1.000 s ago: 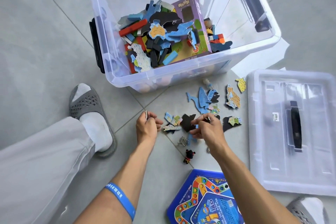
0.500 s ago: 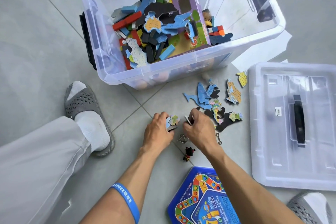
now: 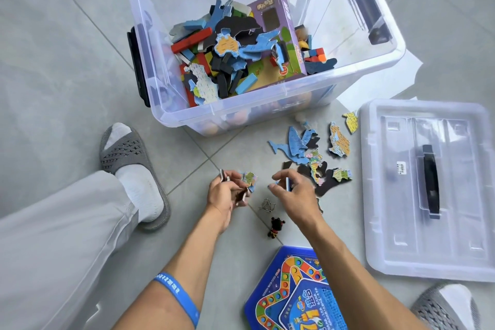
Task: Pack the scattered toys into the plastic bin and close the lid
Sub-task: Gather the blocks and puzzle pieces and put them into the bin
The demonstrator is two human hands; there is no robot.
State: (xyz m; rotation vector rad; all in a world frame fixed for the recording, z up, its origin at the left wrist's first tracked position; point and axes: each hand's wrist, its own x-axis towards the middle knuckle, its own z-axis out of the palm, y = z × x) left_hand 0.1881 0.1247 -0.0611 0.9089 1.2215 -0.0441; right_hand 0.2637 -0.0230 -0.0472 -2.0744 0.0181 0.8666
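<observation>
The clear plastic bin (image 3: 270, 112) stands open on the floor, holding blocks, map puzzle pieces and a purple box (image 3: 278, 35). Its clear lid (image 3: 396, 222) with a black handle lies to the right. Loose map puzzle pieces (image 3: 297, 142) lie between bin and lid. My left hand (image 3: 225, 195) grips a stack of puzzle pieces (image 3: 249, 179) just above the floor. My right hand (image 3: 294, 193) pinches a thin blue-edged piece (image 3: 288, 183) beside the scattered ones. A wire puzzle (image 3: 266, 205) and a small black figure (image 3: 274, 226) lie between my wrists.
A blue hexagonal board game box (image 3: 289, 289) lies near the bottom edge. My left leg and grey slipper (image 3: 128, 158) are at the left, another slipper (image 3: 442, 308) at the bottom right. The floor is grey tile.
Both hands have lifted slightly off the floor with puzzle pieces picked up and moved a little apart; the left hand now holds more pieces.
</observation>
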